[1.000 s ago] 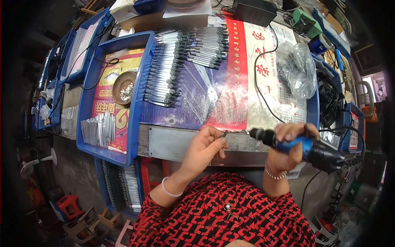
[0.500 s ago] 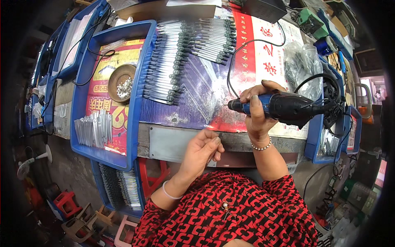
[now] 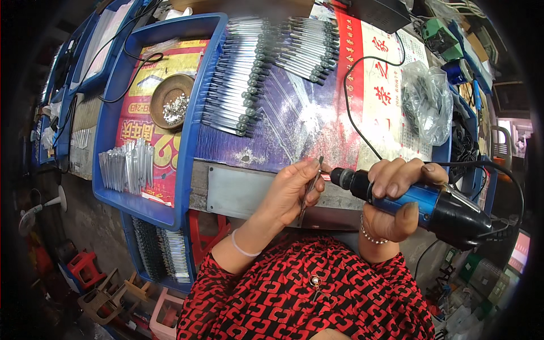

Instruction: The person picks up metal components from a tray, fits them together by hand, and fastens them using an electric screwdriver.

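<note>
My right hand [image 3: 399, 195] wraps round a blue and black corded rotary tool [image 3: 447, 218], held level with its nose pointing left. The nose comes close to the fingertips of my left hand [image 3: 297, 190]; whether they touch I cannot tell. Pinched in that left hand is a thin, dark metal strip [image 3: 306, 199], standing nearly upright and partly hidden by the fingers. Both hands are at the front edge of the workbench [image 3: 243, 195]. Beyond them lie rows of slim silver rods [image 3: 229, 96] with dark green ends.
On the left, a blue tray [image 3: 187, 153] holds a round brown bowl [image 3: 160, 96] of small shiny bits and a row of silver strips [image 3: 127, 170]. A clear plastic bag [image 3: 428, 105] lies at the right. The tool's black cable [image 3: 347, 96] loops over the bench.
The rotary tool has come lower and nearer me, with its nose now beside my left fingertips. My left hand has moved slightly right and up, and the metal strip now shows in it.
</note>
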{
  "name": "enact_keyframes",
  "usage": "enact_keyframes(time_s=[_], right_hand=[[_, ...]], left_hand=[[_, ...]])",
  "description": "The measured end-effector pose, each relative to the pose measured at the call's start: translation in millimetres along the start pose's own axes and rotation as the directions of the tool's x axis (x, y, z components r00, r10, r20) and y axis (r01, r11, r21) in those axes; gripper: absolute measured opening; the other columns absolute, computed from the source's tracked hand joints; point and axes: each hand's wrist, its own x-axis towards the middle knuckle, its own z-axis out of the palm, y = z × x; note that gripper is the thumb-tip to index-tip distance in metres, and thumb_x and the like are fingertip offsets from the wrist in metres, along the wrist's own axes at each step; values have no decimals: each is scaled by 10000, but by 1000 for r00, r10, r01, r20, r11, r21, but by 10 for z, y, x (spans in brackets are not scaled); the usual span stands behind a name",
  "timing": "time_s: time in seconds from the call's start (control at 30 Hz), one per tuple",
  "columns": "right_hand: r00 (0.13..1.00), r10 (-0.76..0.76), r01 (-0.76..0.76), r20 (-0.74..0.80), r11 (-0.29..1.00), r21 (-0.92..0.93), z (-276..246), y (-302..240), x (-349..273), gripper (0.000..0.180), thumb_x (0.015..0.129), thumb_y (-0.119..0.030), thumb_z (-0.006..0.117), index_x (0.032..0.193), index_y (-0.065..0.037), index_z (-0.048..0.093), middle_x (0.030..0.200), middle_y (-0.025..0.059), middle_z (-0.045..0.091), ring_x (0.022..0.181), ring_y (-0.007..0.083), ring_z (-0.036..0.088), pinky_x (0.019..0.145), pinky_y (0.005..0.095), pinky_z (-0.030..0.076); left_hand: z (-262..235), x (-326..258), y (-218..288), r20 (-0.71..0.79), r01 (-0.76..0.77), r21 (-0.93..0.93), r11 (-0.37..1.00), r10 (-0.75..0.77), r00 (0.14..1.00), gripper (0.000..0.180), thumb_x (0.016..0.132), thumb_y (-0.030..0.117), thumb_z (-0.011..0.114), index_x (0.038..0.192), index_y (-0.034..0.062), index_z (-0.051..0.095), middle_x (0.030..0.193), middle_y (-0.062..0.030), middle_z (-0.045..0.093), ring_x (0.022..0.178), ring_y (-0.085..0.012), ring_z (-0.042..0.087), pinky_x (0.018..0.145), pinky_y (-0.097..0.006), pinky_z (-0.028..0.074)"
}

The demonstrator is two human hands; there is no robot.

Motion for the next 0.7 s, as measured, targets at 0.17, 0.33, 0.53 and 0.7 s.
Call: enact_keyframes(time_s=[0.17,0.33,0.53,0.7], right_hand=[[1000,-24,24,8,999,-26,4,-141,-55,487,811,-262,666,1160,-115,360,736,44,493,590,178,525,603,334,432],[985,-174,174,11,984,28,-24,-251,-108,483,822,-255,653,1157,-78,352,731,53,498,579,182,528,574,324,436],[983,-184,184,-24,983,6,-45,-508,-178,470,818,-226,657,1141,-85,346,726,56,506,566,184,540,575,330,444],[986,-166,166,6,986,4,-76,-555,-229,462,823,-225,655,1132,-87,341,715,50,510,565,190,549,574,332,450]], left_hand=[[33,-36,-92,20,-58,98,993,56,998,275,887,324,555,950,56,564,676,0,536,484,-65,414,435,-190,307],[77,-75,-109,10,-45,110,993,44,999,258,887,311,558,925,57,577,694,6,555,518,-67,453,463,-189,350],[-99,-83,-152,116,47,-97,994,-36,993,314,860,324,589,960,28,560,703,-6,528,533,-78,449,472,-195,343],[87,-142,-206,136,28,-120,992,-11,991,324,841,341,607,939,36,558,685,-16,513,521,-74,433,462,-201,336]])
